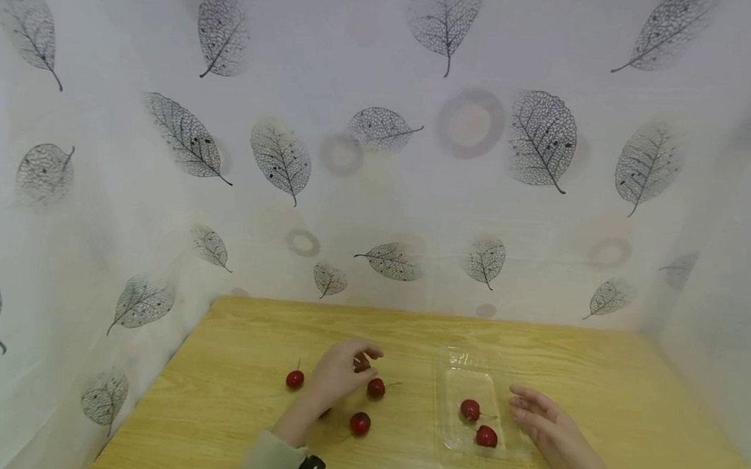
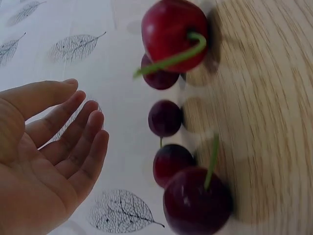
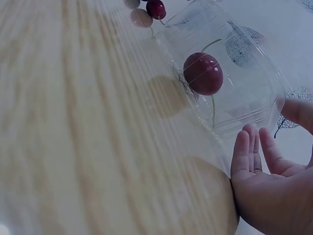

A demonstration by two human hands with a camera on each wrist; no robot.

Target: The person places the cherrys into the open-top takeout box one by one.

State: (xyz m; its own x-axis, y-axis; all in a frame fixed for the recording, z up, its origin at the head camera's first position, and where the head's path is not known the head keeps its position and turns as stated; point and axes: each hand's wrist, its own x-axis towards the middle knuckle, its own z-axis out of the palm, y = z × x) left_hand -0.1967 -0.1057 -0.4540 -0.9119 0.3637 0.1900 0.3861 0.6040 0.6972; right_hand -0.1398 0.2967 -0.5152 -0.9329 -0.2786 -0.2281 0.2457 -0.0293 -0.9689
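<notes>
My left hand (image 1: pixel 336 370) is over the cherries on the left of the table. In the left wrist view its fingers (image 2: pixel 83 147) are loosely bent with nothing between them. Closest to it in the head view is a dark red cherry (image 1: pixel 376 388) with its stem pointing right; another cherry (image 1: pixel 361 365) shows partly behind the fingers. A clear plastic tray (image 1: pixel 454 362) holds two cherries, one (image 1: pixel 470 409) behind the other (image 1: pixel 487 436). At the tray's right side is my right hand (image 1: pixel 547 420), fingers relaxed and holding nothing; whether it touches the rim I cannot tell.
One cherry (image 1: pixel 294 379) lies left of my left hand, and another (image 1: pixel 360 423) lies nearer me. A further one is mostly hidden by the left wrist. The wooden table (image 1: pixel 629 389) ends at a leaf-patterned covering (image 1: pixel 378 192) at the back and sides.
</notes>
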